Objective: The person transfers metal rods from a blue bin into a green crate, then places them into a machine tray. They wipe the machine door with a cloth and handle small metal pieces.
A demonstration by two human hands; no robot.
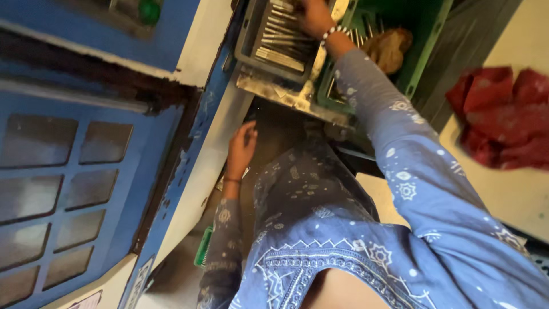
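The right hand [313, 16] reaches forward at full stretch into a grey tray [247, 43] that holds a row of flat metal bars [280, 43] lying side by side. The hand rests on the far end of these bars, its fingers curled down over them, but the top edge of the view cuts the fingertips off, so I cannot tell whether they grip a bar or only touch it. A beaded bracelet [330, 33] sits on that wrist, above a blue patterned sleeve [394, 143].

The grey tray stands on a worn metal ledge [286, 97], touching a green crate [426, 43] on its right. In the crate lie more metal pieces and a brown cloth [389, 47].

The left hand [242, 150] hangs lower, near the body, just beside the white and blue side of a machine [189, 171]. Its fingers are loosely bent and hold nothing.

A crumpled red cloth [503, 117] lies on a pale table [514, 194] to the right, well apart from both hands.
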